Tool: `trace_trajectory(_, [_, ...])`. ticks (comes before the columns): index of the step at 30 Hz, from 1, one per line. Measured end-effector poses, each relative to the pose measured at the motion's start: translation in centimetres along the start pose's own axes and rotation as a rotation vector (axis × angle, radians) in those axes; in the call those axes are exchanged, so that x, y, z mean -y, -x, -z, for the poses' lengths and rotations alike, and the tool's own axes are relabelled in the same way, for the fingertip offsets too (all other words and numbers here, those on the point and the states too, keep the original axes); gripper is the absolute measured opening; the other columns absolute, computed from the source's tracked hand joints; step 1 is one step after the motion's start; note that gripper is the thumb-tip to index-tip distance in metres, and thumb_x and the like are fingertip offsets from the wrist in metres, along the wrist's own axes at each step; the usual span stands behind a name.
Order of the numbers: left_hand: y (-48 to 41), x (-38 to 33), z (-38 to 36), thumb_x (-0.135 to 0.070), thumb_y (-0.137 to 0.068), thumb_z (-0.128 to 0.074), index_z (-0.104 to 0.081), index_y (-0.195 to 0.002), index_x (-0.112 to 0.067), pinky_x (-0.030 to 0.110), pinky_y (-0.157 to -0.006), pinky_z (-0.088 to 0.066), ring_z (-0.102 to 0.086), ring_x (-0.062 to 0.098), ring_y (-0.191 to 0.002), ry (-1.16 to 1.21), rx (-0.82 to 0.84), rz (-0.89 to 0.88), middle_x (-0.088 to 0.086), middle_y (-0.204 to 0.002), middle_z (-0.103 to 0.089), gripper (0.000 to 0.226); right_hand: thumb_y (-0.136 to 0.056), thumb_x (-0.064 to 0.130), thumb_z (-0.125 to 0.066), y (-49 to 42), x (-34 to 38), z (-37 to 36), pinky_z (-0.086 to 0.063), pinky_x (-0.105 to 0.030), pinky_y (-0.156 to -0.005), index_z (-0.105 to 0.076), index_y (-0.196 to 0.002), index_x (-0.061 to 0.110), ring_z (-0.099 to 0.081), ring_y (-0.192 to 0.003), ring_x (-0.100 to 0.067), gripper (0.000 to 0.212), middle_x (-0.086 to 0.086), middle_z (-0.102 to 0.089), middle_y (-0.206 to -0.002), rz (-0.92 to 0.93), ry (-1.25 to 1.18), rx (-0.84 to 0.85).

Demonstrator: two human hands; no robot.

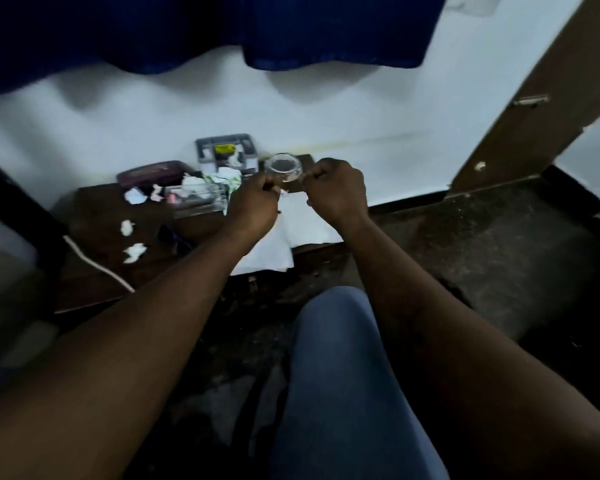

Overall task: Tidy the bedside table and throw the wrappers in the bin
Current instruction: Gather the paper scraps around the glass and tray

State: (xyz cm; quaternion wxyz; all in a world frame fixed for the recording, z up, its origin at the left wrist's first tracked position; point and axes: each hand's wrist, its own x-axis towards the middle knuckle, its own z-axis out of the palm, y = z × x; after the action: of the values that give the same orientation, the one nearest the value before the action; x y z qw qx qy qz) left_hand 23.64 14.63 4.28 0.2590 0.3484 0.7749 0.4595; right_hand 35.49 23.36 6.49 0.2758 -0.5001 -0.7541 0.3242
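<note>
Deep blue curtain [187,29], heavy and softly folded, hanging across a smooth pale wall [361,109]. Below it, dark brown wooden counter [94,209], matte and scuffed, pushed against that wall. Bent knee in smooth blue fabric [340,375], low in the middle. Flat white sheet [309,226], paper or cloth, spread over the right near corner of the counter and reaching its near edge.

Two bare forearms stretched out above that sheet. Left hand [253,199] curled, fingertips pinching a small pale scrap [283,191]. Right hand [336,192] curled into a fist just beside it; impossible to tell whether anything sits in its grip.

Along the far edge: grey rectangular plastic organiser [226,150] with open compartments; round clear glass jar [284,166] to its right, just beyond the knuckles; flat maroon case [149,171] with rounded corners to its left. In front of the case, clear straight-walled box [198,200].

Crumpled white wrappers [134,195] lying loose on the left half of the counter: one by the maroon case, two smaller ones nearer the near edge, apart from each other. Thin white cord [97,265] trailing off the left near edge.
</note>
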Motion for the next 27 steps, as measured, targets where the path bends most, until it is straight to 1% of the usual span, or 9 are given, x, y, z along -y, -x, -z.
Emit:
trace_trajectory(2, [-0.5, 2.1, 3.4, -0.026, -0.088, -0.053, -0.067, -0.091, -0.032, 0.053, -0.091, -0.059, -0.068, 0.034, -0.105, -0.035, -0.036, 0.019, 0.005, -0.111, -0.072, 0.016, -0.076, 0.031, -0.057, 0.1, 1.9, -2.8, -0.06, -0.035, -0.082, -0.065, -0.076, 0.02, -0.074, -0.08, -0.025, 0.014, 0.0, -0.074, -0.085, 0.062, 0.029, 0.053])
trace_trajectory(4, [-0.7, 3.7, 6.0, -0.021, -0.091, -0.056, -0.07, -0.102, -0.027, 0.05, -0.095, -0.057, -0.068, 0.034, -0.107, -0.099, -0.052, 0.023, 0.005, -0.115, -0.073, 0.019, -0.082, 0.024, -0.06, 0.2, 3.1, -5.3, -0.057, -0.03, -0.082, -0.062, -0.067, 0.02, -0.069, -0.081, -0.021, 0.016, 0.006, -0.07, -0.082, 0.116, 0.066, 0.09])
trace_trajectory(6, [-0.9, 4.9, 8.3, -0.017, -0.096, -0.059, -0.071, -0.114, -0.023, 0.044, -0.097, -0.055, -0.069, 0.029, -0.106, -0.187, -0.068, 0.002, 0.0, -0.117, -0.073, 0.023, -0.085, 0.024, -0.061, -0.1, 3.7, -7.7, -0.058, -0.033, -0.082, -0.07, -0.072, 0.02, -0.07, -0.085, -0.021, 0.015, 0.003, -0.074, -0.082, 0.151, 0.111, 0.13])
trace_trajectory(10, [-2.4, 7.6, 11.2, -0.015, -0.095, -0.061, -0.07, -0.115, -0.022, 0.038, -0.09, -0.055, -0.068, 0.024, -0.099, -0.302, -0.047, -0.026, -0.003, -0.11, -0.07, 0.023, -0.085, 0.024, -0.061, -0.9, 4.6, -11.3, -0.057, -0.032, -0.084, -0.074, -0.082, 0.021, -0.072, -0.095, -0.022, 0.014, 0.001, -0.078, -0.095, 0.194, 0.18, 0.216])
trace_trajectory(14, [-4.8, 9.5, 12.2, -0.02, -0.093, -0.066, -0.071, -0.115, -0.021, 0.035, -0.094, -0.053, -0.065, 0.022, -0.108, -0.36, -0.042, 0.012, 0.0, -0.117, -0.071, 0.023, -0.086, 0.024, -0.062, -2.1, 5.3, -13.9, -0.057, -0.033, -0.087, -0.077, -0.086, 0.021, -0.072, -0.1, -0.025, 0.015, -0.001, -0.079, -0.099, 0.235, 0.223, 0.272])
trace_trajectory(18, [-6.9, 10.1, 12.9, -0.025, -0.092, -0.067, -0.072, -0.117, -0.021, 0.026, -0.085, -0.042, -0.063, 0.021, -0.112, -0.49, -0.035, -0.027, 0.001, -0.122, -0.071, 0.025, -0.084, 0.025, -0.062, -3.3, 5.5, -16.4, -0.057, -0.035, -0.088, -0.077, -0.086, 0.022, -0.072, -0.1, -0.026, 0.015, -0.001, -0.079, -0.098, 0.232, 0.26, 0.299])
trace_trajectory(22, [-8.2, 11.8, 14.3, -0.029, -0.09, -0.07, -0.071, -0.119, -0.022, 0.029, -0.09, -0.045, -0.062, 0.023, -0.116, -0.597, 0.005, -0.022, 0.002, -0.124, -0.07, 0.03, -0.084, 0.024, -0.062, -5.0, 6.3, -18.4, -0.056, -0.034, -0.092, -0.079, -0.092, 0.022, -0.071, -0.105, -0.023, 0.019, 0.002, -0.079, -0.104, 0.25, 0.297, 0.334])
trace_trajectory(25, [-8.7, 12.4, 15.5, -0.03, -0.087, -0.074, -0.072, -0.112, -0.026, 0.031, -0.09, -0.05, -0.064, 0.021, -0.108, -0.611, 0.019, -0.001, -0.002, -0.115, -0.071, 0.026, -0.084, 0.026, -0.063, -6.2, 6.8, -19.4, -0.057, -0.034, -0.091, -0.079, -0.092, 0.022, -0.072, -0.103, -0.023, 0.018, 0.002, -0.079, -0.103, 0.262, 0.319, 0.346])
trace_trajectory(27, [-9.1, 12.3, 16.3, -0.027, -0.086, -0.074, -0.074, -0.1, -0.026, 0.032, -0.087, -0.052, -0.065, 0.017, -0.099, -0.579, -0.005, 0.002, -0.006, -0.106, -0.072, 0.014, -0.086, 0.029, -0.065, -6.8, 7.0, -19.9, -0.057, -0.033, -0.089, -0.079, -0.091, 0.022, -0.072, -0.102, -0.022, 0.017, 0.002, -0.079, -0.102, 0.274, 0.336, 0.33])
